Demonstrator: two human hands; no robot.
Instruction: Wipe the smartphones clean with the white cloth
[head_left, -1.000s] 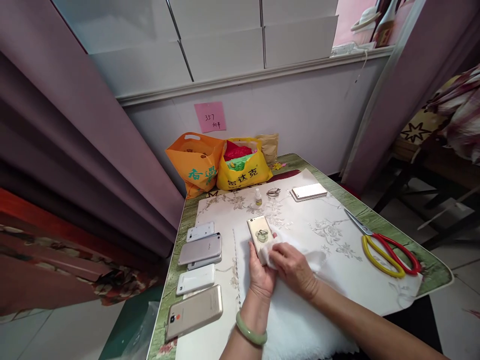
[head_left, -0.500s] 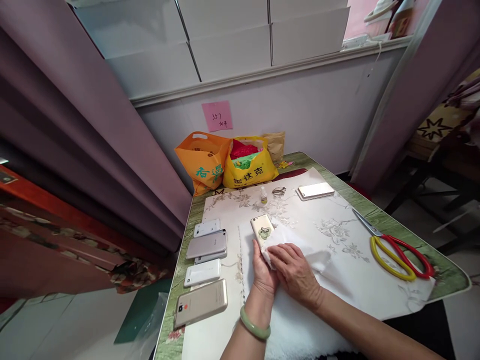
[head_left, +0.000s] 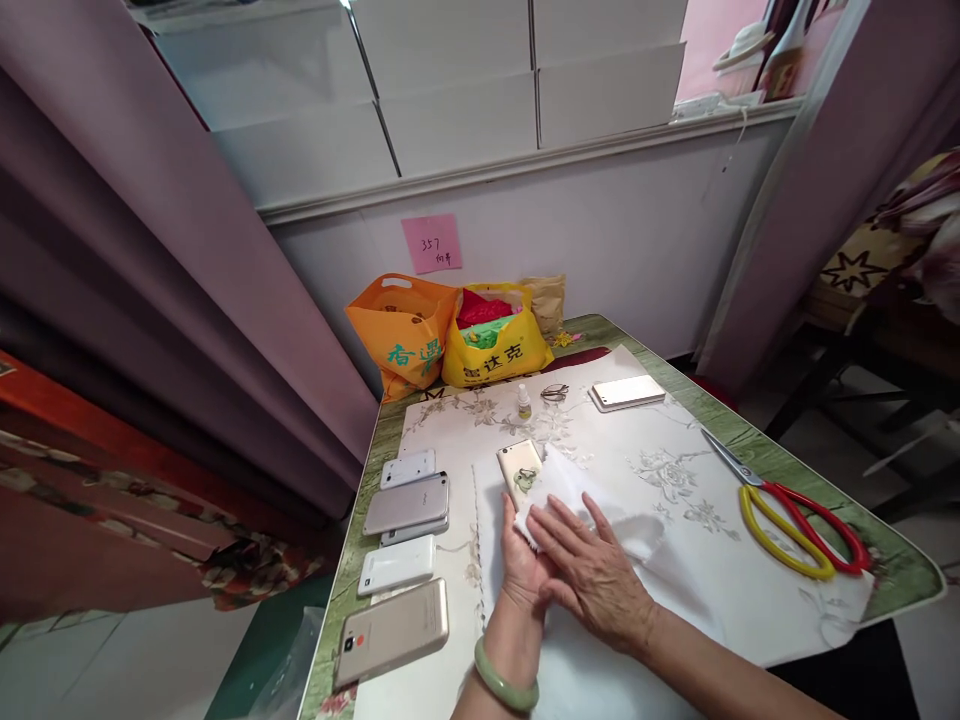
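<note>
While the left hand (head_left: 525,570) closes around the lower end of a gold phone (head_left: 519,462), the right hand (head_left: 592,578) lies open and flat, fingers spread, pressing a white cloth (head_left: 574,482) against the phone's lower half. The phone lies back up and slightly angled on the pale flowered mat (head_left: 675,470), just ahead of both hands, with what looks like a ring holder (head_left: 527,478) stuck to its back, though the cloth's edge half hides it. A green bangle (head_left: 504,682) sits on the left wrist.

Judging by the grip and the flat palm, the step in hand is wiping the phone's back. That calls for a firm left-hand hold so the phone does not slide, and a light pass of the cloth around the raised holder.

To the left of the hands, four more phones lie in a row: a small white one (head_left: 407,467), a silver one (head_left: 406,503), another white one (head_left: 396,563) and a larger gold one (head_left: 391,630) nearest the table's front edge. Farther back stand a small bottle (head_left: 523,401), a metal ring-shaped piece (head_left: 555,392) and one more pale gold phone (head_left: 627,392). Well apart to the right lie scissors (head_left: 787,505) with red and yellow handles. An orange bag (head_left: 401,335) and a yellow bag (head_left: 495,348) stand at the table's far end, below a pink note (head_left: 431,243) on the wall.
</note>
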